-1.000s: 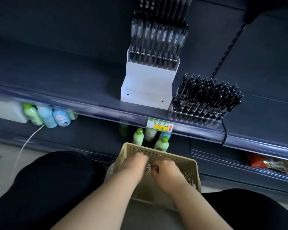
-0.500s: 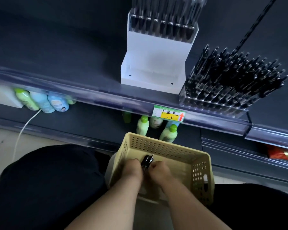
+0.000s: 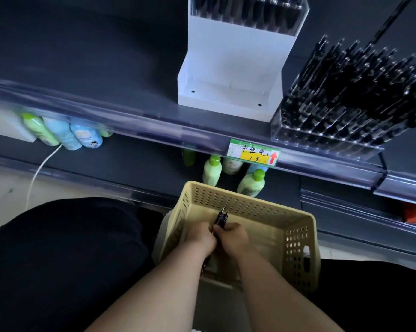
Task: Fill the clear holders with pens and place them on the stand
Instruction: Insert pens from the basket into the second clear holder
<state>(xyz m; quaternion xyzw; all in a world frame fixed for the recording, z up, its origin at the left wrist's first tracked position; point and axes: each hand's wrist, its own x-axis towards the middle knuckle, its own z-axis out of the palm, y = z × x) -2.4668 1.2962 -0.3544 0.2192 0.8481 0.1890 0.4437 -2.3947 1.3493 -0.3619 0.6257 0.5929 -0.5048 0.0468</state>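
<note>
– Dark shop shelving (image 3: 82,68) runs across in front of you, with pastel bottles (image 3: 65,135) lying under its left end and a white cable (image 3: 39,168) trailing down to the floor. What are you handling?

– Pens (image 3: 221,218), a small bundle, tips up between your hands over the basket. Expect them to be light and stiff, with smooth barrels that slip against one another. Take them as a bunch around mid-barrel, never by the tips.

– And your grip right now?

– Your left hand (image 3: 201,238) and right hand (image 3: 234,237) sit touching, and the fingers of both curl round the bundle. The fingertips are tucked under the hands, so you cannot tell how firm the hold is.

– Containers, left to right?

– At the centre of the shelf stands the white stand (image 3: 231,68). Its lower step is bare, and the upper holder (image 3: 291,22) on its top step is packed with dark pens. Just beside it on the right, the full holder (image 3: 322,140) sits on the shelf, crammed with pens leaning back to the right. Treat that clear plastic as brittle and top-heavy when loaded: lift it by the base walls with both hands. Below, the beige perforated basket (image 3: 298,250) is under your hands, and your arms hide most of what lies in it.
</note>
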